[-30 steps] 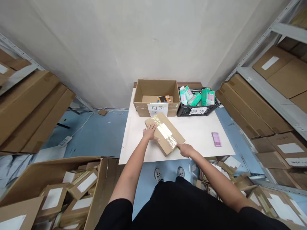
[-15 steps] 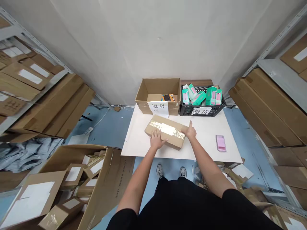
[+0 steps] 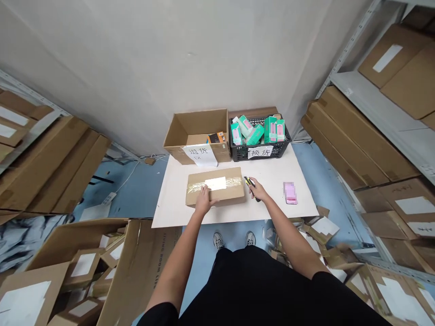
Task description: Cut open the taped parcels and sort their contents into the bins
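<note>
A taped brown cardboard box (image 3: 229,190) with a white label lies lengthwise on the white table (image 3: 170,199). On its top, near the left half, my left hand (image 3: 203,200) rests with fingers spread. My right hand (image 3: 257,190) is closed around a box cutter (image 3: 250,183), black with yellow, just off the box's right end. Behind the box stand an open carton (image 3: 176,151) with a paper sign and a black plastic crate (image 3: 239,153) filled with several green-and-pink packages (image 3: 255,135).
A pink, blurred-out item (image 3: 290,193) lies at the table's right. To the lower left, a large open carton (image 3: 142,253) holds several labelled parcels. More parcels (image 3: 321,226) are heaped on the floor at right. Shelves (image 3: 367,99) with long cartons flank both sides.
The box has turned to lie nearly parallel to the table's front edge. My right hand has let go of it and now holds a box cutter. The camera view has shifted right.
</note>
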`<control>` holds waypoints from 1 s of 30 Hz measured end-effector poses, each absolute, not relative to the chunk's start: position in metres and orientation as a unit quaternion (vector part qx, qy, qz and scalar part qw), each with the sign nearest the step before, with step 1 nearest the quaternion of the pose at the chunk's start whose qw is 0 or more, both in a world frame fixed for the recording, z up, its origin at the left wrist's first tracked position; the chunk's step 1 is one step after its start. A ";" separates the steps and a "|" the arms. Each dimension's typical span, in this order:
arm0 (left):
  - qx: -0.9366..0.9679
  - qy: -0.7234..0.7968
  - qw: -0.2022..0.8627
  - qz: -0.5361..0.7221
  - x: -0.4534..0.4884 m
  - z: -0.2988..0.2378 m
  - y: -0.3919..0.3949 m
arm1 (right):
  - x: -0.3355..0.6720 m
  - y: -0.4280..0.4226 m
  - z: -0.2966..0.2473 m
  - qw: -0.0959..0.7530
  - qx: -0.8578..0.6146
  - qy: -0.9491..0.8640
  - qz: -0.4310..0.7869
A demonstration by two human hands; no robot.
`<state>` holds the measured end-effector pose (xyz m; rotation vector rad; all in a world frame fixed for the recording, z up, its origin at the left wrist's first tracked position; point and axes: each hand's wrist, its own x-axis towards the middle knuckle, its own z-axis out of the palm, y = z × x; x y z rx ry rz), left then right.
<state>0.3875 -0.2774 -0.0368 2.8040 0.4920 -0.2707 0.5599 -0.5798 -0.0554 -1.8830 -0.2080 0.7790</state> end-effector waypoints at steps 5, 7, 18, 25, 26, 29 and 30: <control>0.974 0.155 0.147 -0.078 0.383 -0.048 -0.275 | 0.557 -0.576 -0.055 0.527 -0.774 -0.118 0.332; 0.975 0.152 0.139 -0.086 0.382 -0.049 -0.275 | 0.560 -0.571 -0.055 0.525 -0.780 -0.112 0.322; 0.972 0.158 0.111 -0.133 0.390 -0.042 -0.277 | 0.569 -0.568 -0.056 0.569 -0.737 -0.064 0.360; 0.973 0.156 0.086 -0.148 0.392 -0.038 -0.281 | 0.537 -0.606 -0.040 0.553 -0.728 -0.046 0.403; 0.973 0.153 0.085 -0.147 0.394 -0.036 -0.280 | 0.529 -0.605 -0.038 0.567 -0.740 -0.023 0.361; 0.977 0.134 0.095 -0.135 0.407 -0.025 -0.263 | 0.496 -0.582 -0.035 0.534 -0.813 0.035 0.231; 0.979 0.125 0.102 -0.127 0.414 -0.020 -0.253 | 0.485 -0.569 -0.035 0.490 -0.845 0.039 0.211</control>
